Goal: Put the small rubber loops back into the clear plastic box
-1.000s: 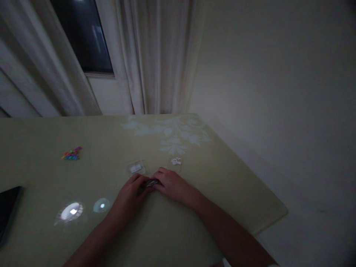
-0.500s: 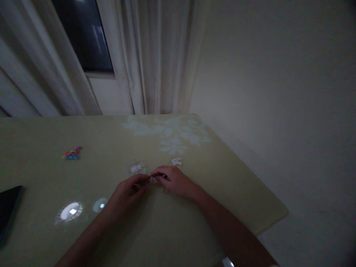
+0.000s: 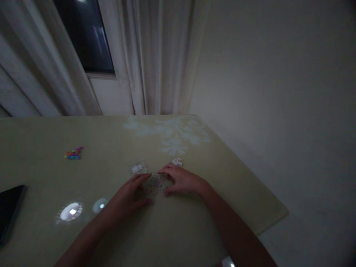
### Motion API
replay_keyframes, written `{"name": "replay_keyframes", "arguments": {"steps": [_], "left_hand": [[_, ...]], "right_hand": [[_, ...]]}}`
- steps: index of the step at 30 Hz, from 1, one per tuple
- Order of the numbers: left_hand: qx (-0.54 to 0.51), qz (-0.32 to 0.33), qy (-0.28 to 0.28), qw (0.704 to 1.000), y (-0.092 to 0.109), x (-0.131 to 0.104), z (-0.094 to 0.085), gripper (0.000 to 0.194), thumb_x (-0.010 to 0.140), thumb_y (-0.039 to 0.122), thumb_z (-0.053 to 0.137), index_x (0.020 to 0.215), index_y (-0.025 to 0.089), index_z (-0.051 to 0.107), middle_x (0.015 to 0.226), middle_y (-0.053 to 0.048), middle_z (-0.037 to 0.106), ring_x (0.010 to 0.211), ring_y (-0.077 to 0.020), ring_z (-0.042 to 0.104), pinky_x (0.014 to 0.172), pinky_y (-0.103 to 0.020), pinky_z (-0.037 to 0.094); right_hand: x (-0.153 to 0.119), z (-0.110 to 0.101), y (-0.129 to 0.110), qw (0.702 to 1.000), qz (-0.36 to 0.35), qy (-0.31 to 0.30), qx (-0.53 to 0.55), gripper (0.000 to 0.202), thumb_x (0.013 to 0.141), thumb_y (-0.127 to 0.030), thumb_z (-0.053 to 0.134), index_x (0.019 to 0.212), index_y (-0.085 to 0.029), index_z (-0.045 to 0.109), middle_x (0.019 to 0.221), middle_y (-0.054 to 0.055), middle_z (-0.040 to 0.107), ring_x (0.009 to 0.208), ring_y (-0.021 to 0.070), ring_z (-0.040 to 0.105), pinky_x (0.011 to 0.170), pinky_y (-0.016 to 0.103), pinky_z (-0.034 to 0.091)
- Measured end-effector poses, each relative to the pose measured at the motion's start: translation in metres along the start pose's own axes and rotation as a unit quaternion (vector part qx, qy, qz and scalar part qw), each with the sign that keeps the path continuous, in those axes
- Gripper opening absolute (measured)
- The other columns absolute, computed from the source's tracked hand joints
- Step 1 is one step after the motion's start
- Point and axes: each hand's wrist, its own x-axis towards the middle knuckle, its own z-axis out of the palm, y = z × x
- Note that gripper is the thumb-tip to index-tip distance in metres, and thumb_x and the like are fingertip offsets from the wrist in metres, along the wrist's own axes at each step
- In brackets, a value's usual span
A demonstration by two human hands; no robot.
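Note:
A loose pile of small, thin, ring-like bands (image 3: 155,184) in pale mixed colours lies on the table between my two hands. At its left side my left hand (image 3: 135,191) curves with fingers and thumb apart, holding nothing that I can see. My right hand (image 3: 179,178) rests at the pile's right edge, its fingers and thumb spread too. Just behind my left fingertips is a clear flat box (image 3: 137,167) with a white label. Small white pieces (image 3: 177,161) lie past my right knuckles. The dim light hides finer detail of the bands.
A heap of small bright coloured pieces (image 3: 73,153) lies farther left on the table (image 3: 111,137). A dark flat device (image 3: 11,207) sits at the left edge. Curtains (image 3: 167,55) hang behind the table, and a wall (image 3: 264,92) runs along its right side.
Both hands were together, fingers pinched around a bunch of the bands. Now they have parted and opened, and the bands lie spread on the table between them.

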Motion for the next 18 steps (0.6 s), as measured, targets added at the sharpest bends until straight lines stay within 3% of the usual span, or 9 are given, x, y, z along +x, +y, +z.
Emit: {"name": "replay_keyframes", "arguments": {"steps": [3,6,12,18], "left_hand": [[0.010,0.013,0.010,1.000,0.001,0.002,0.005,0.056,0.083,0.034,0.078,0.137,0.025,0.070,0.138,-0.013,0.070,0.115,-0.0317,0.071,0.100,-0.043,0.058],[0.008,0.009,0.010,1.000,0.004,0.004,0.008,0.047,0.085,0.034,0.074,0.131,0.024,0.073,0.129,-0.012,0.072,0.105,-0.0298,0.073,0.093,-0.041,0.060],[0.006,0.017,0.004,1.000,0.008,0.004,0.011,0.035,0.092,0.036,0.070,0.126,0.029,0.076,0.111,-0.007,0.075,0.092,-0.0257,0.073,0.083,-0.036,0.059],[0.020,0.014,0.020,1.000,0.007,0.005,0.013,0.027,0.094,0.037,0.069,0.118,0.026,0.077,0.103,-0.006,0.074,0.088,-0.0244,0.071,0.079,-0.034,0.057]], "right_hand": [[0.002,0.006,0.001,1.000,0.018,0.009,0.007,0.068,0.077,-0.026,0.094,0.138,-0.021,0.066,0.123,0.007,0.058,0.094,0.0168,0.058,0.087,0.030,0.051],[0.005,0.013,-0.003,0.999,0.025,0.023,0.010,0.057,0.080,-0.026,0.091,0.132,-0.020,0.070,0.118,0.005,0.057,0.090,0.0155,0.056,0.083,0.028,0.050],[0.009,0.020,-0.013,1.000,-0.012,0.014,0.005,0.039,0.090,-0.015,0.080,0.128,-0.021,0.072,0.112,0.006,0.059,0.103,0.0192,0.059,0.094,0.030,0.048],[0.011,0.026,-0.016,0.999,-0.010,0.027,-0.015,0.031,0.094,-0.014,0.075,0.124,-0.019,0.074,0.111,0.007,0.061,0.103,0.0199,0.061,0.095,0.030,0.049]]}}
